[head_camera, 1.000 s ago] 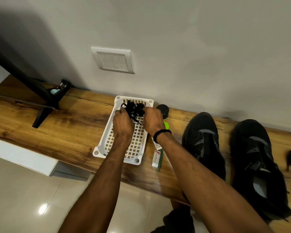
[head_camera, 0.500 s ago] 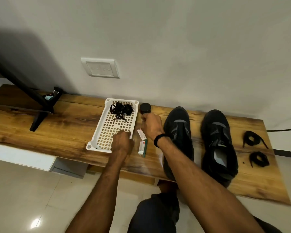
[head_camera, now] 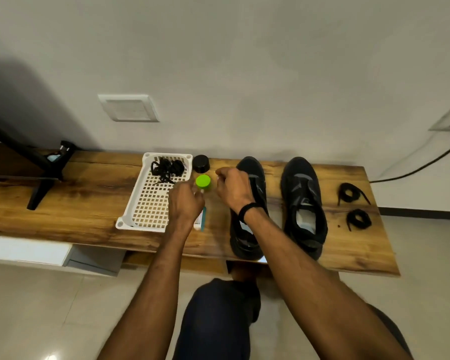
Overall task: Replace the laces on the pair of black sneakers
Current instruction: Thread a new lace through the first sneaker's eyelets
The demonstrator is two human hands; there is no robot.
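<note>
Pale wall runs behind a long wooden shelf (head_camera: 89,193), with glossy floor tiles below.

The left hand (head_camera: 186,203) hovers over the near right edge of a white basket (head_camera: 130,216), back upward and fingers bent down. I cannot tell whether they pinch anything. The right hand (head_camera: 233,188), a black band (head_camera: 247,210) on its wrist, hangs just beside it with fingers curled and thumb tucked toward them. Blur hides whether it holds anything.

Between the two hands stands a small pot with a green cap (head_camera: 203,181), and behind that a black round lid (head_camera: 201,163) near the wall. A small teal and white box (head_camera: 203,222) lies beside the basket, partly under the left hand. At the far end of the basket sits a tangle of black laces (head_camera: 168,167).

The right forearm crosses over the nearer black sneaker (head_camera: 251,166), toe to the wall. The second sneaker (head_camera: 303,198) stands just beside it, with no lace in its eyelets. Farther right two coiled black laces (head_camera: 350,192) (head_camera: 359,219) lie on the wood, apart from each other.

A switch plate (head_camera: 129,107) sits on the wall above the basket, and a black stand leg (head_camera: 42,183) rests at the far left.
</note>
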